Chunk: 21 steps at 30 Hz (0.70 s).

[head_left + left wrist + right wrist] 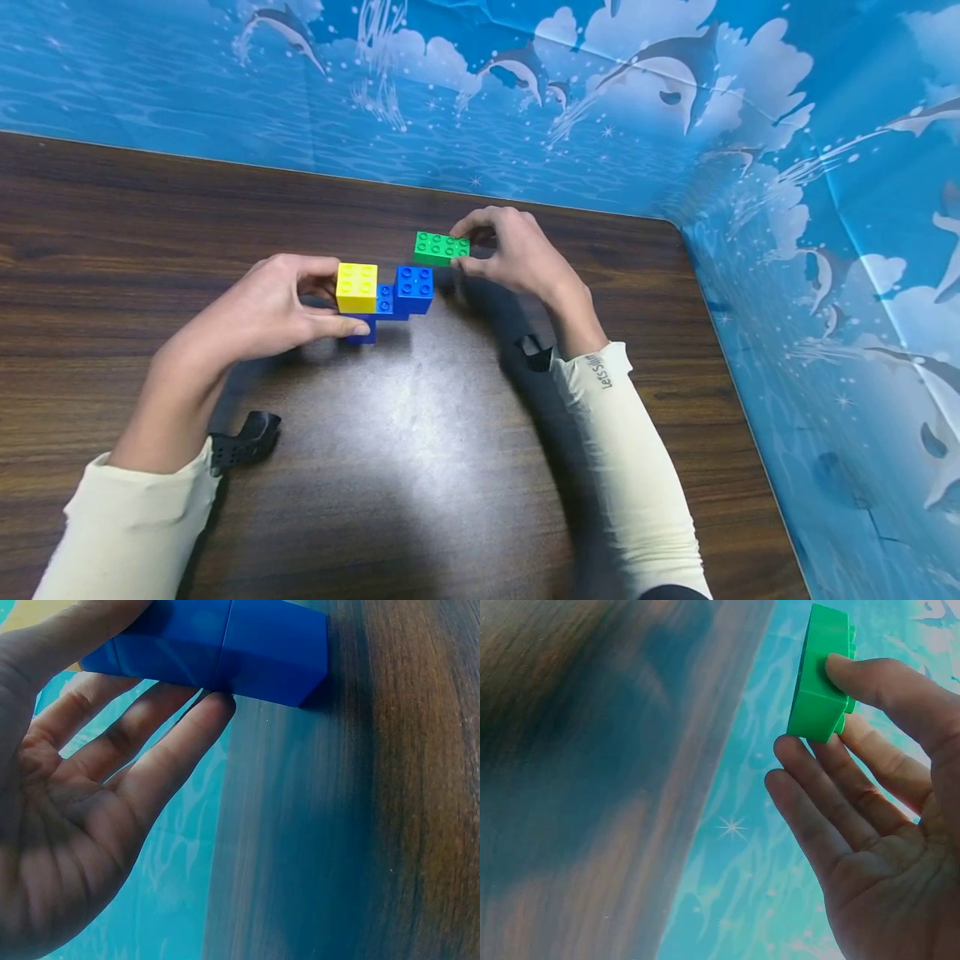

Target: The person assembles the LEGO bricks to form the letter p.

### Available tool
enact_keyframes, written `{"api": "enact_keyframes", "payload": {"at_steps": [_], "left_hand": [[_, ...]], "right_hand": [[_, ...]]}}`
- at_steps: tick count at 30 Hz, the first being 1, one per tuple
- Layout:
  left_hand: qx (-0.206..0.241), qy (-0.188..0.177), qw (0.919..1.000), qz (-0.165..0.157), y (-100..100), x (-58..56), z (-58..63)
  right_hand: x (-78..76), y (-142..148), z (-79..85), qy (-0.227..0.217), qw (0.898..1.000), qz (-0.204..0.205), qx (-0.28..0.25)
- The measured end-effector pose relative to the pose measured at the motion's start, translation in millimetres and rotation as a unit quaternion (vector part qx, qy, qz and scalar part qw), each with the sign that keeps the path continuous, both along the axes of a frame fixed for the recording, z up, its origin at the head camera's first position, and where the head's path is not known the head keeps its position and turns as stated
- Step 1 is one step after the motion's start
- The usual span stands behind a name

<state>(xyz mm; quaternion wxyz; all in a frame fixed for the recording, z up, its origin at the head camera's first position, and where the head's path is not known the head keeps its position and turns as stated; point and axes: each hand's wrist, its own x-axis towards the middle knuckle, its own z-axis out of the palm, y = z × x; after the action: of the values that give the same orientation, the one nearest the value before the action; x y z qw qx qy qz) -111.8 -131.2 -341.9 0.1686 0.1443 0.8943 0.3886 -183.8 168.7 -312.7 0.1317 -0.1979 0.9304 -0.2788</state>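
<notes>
My left hand (273, 304) grips a small assembly of toy building bricks between thumb and fingers. On its left side sits a yellow brick (357, 287), and at its right end a blue brick (415, 288) stands raised, with more blue below. Seen from the left wrist, smooth blue brick sides (270, 649) show above the fingers. A green brick (442, 247) with two rows of studs is pinched at its right end by my right hand (517, 250). The right wrist view shows the thumb on one side of the green brick (817, 697). The green brick and the blue assembly are apart.
Both hands are over a dark wood-grain table (420, 500). A blue sheet printed with dolphins (480, 108) stands along the table's back and right sides. Black wrist mounts (251, 439) stick out by the cream sleeves (637, 467).
</notes>
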Motion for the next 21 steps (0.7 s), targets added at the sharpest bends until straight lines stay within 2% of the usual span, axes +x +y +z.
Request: {"api": "enact_keyframes", "payload": {"at_steps": [10, 21], "left_hand": [[0.0, -0.002, 1.0, 0.002, 0, 1.4, -0.7], [0.006, -0.002, 1.0, 0.002, 0, 1.1, -0.5]], "right_hand": [[8.4, 2, 19.8, 0.008, 0.999, 0.005, -0.051], [25.8, -9, 46.4, 0.044, 0.995, 0.043, -0.072]]}}
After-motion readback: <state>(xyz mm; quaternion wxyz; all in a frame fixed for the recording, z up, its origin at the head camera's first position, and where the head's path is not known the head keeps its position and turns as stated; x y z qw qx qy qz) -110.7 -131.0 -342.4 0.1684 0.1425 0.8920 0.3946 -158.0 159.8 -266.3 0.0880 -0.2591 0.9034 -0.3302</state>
